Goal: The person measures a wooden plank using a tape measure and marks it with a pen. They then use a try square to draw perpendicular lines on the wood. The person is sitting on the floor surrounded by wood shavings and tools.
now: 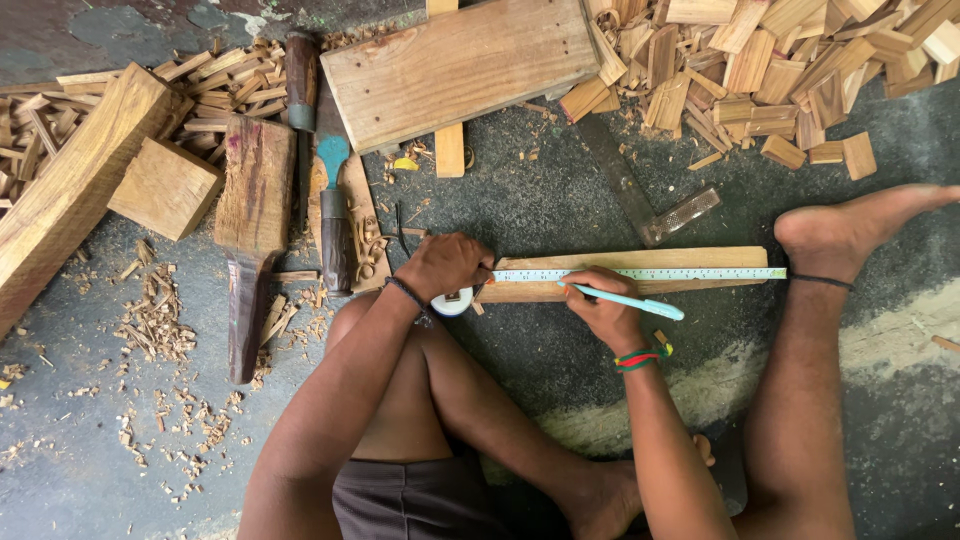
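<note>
Left hand [445, 265] clamped on the tape measure case [452, 301], pinning it at the end of the wooden strip [640, 259] — tape blade [640, 273] thus stretched flat along it, far end beside the foot [835, 235]. Right hand [605, 310] closed on a pale pen [630, 300], tip against the blade — steadied for marking.

Dark shorts [420, 498], black wristband [408, 294], striped wristband [637, 359]

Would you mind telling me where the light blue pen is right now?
In the head view, the light blue pen is in the right hand, tip on the wooden strip beside the tape measure, right of centre.
</note>
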